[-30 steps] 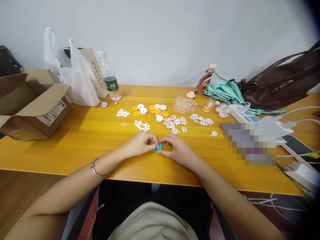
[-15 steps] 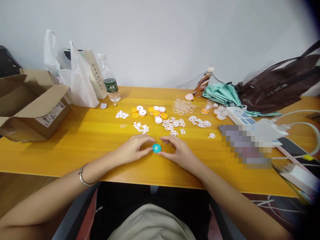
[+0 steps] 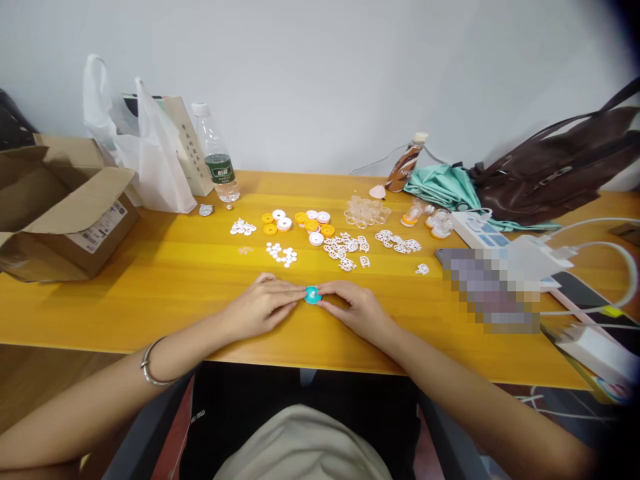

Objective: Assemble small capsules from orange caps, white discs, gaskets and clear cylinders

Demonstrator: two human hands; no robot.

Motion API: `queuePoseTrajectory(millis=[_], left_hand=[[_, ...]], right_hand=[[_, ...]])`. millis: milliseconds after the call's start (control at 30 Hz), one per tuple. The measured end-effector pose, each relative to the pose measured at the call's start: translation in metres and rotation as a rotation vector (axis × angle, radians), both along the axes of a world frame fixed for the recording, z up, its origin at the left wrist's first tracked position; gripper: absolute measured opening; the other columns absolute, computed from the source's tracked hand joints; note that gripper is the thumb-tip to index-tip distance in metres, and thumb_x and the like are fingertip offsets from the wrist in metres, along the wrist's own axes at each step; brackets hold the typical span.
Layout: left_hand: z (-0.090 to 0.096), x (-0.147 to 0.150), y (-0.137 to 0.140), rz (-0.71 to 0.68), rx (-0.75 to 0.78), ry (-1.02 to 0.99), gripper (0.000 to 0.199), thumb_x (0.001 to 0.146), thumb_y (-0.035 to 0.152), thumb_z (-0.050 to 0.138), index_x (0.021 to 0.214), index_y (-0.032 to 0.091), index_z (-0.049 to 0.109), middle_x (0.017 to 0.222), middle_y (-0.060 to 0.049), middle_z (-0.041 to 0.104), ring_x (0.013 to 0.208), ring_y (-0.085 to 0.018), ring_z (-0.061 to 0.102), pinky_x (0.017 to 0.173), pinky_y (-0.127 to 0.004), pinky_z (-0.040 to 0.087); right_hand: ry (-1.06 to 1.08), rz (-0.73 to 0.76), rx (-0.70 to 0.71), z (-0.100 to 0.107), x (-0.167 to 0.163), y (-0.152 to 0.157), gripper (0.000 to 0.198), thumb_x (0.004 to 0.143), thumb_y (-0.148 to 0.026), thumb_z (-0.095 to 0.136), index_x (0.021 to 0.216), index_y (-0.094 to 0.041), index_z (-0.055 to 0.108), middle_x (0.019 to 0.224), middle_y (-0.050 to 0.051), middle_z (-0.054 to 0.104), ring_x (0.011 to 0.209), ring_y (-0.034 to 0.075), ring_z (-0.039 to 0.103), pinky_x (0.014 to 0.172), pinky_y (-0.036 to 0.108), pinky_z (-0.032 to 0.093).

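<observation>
A small round teal plastic piece (image 3: 313, 299) with a pale knob at its centre sits between my hands, near the table's front. My left hand (image 3: 267, 304) pinches its left edge, fingers stretched together and thumb below. On the opposite edge, my right hand (image 3: 353, 303) grips it between forefinger and thumb. Beyond the hands lie small white discs (image 3: 287, 257), white cut-out pieces (image 3: 345, 248), and round yellow and white parts (image 3: 314, 227). Clear rings (image 3: 367, 212) are heaped farther back.
An open cardboard box (image 3: 65, 220) and a white plastic bag (image 3: 155, 167) stand left, beside a water bottle (image 3: 220, 167). To the right are a pixelated phone (image 3: 487, 290), a power strip (image 3: 480, 233) with cables, a brown bag (image 3: 555, 173) and a tilted drink bottle (image 3: 406, 163).
Both hands have closed in on the teal piece; the left fingers have straightened and come down onto its edge. The right forefinger now touches it too.
</observation>
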State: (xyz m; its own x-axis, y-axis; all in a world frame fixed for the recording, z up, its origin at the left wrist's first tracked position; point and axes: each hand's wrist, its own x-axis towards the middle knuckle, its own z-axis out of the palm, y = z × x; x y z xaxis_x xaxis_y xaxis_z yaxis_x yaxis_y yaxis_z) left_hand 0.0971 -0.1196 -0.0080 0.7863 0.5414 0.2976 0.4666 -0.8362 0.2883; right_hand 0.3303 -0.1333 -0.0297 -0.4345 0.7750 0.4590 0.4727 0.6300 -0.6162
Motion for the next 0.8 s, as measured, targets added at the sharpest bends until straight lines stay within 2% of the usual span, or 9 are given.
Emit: queuePoseTrajectory(millis=[267,800], left_hand=[[-0.0005,0.0019,-0.0009,-0.006,0.048,0.010,0.036,0.091,0.021,0.041,0.127,0.023,0.048,0.118,-0.006,0.062,0.102,-0.015,0.059,0.090,-0.032,0.032],[-0.0001,0.0044,-0.0009,0.007,0.110,0.040,0.034,0.092,0.022,0.041,0.125,0.023,0.050,0.118,-0.007,0.062,0.103,-0.016,0.058,0.088,-0.032,0.031]], right_hand=[[-0.046,-0.012,0.028,0.0017,-0.0003,-0.0026,0.021,0.082,-0.021,0.056,0.101,-0.023,0.063,0.100,0.003,0.070,0.092,0.016,0.065,0.085,0.031,0.051],[-0.084,-0.007,0.103,0.0005,-0.0008,-0.0028,0.019,0.084,-0.021,0.054,0.101,-0.023,0.064,0.098,0.004,0.070,0.092,0.016,0.065,0.085,0.031,0.051]])
